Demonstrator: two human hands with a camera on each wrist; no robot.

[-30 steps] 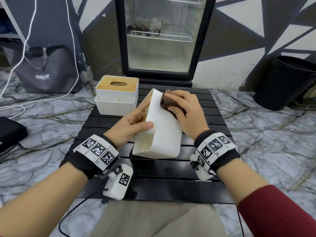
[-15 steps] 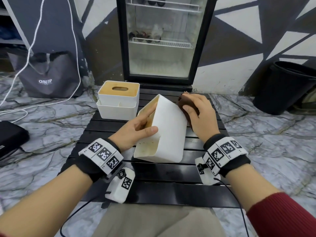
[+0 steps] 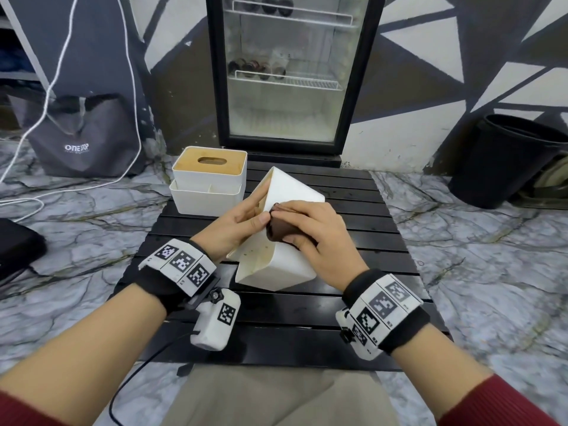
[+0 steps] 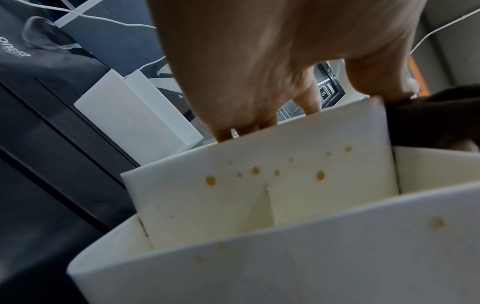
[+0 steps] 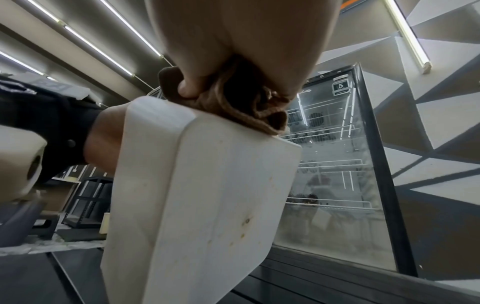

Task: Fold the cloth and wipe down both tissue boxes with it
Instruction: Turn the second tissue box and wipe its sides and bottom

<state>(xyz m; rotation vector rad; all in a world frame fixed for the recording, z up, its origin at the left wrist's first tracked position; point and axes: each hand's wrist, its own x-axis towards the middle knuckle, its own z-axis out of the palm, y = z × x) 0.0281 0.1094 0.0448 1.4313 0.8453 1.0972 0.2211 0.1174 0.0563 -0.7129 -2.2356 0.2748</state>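
Observation:
A white tissue box [image 3: 289, 262] stands tilted on one corner in the middle of the black slatted table [image 3: 276, 321]. My left hand [image 3: 246, 216] grips its upper left side, thumb across the edge. My right hand [image 3: 307, 229] holds a bunched brown cloth [image 3: 278, 230] and presses it against the box's right face near that thumb. In the left wrist view the box [image 4: 259, 185] shows yellow-brown spots on its inner wall. The right wrist view shows the cloth [image 5: 246, 102] crumpled on the box [image 5: 197, 195]. A second white tissue box [image 3: 209, 182] with a wooden lid stands upright at the back left.
A glass-door fridge [image 3: 289, 75] stands just behind the table. To the right on the marble floor is a black bin [image 3: 504, 161]. A grey bag [image 3: 83, 136] and white cables lie at the left, with a black object [image 3: 15, 250] nearer.
My right hand has slid the cloth from the box's far upper edge down and leftward to beside my left thumb. The left hand keeps its grip on the box.

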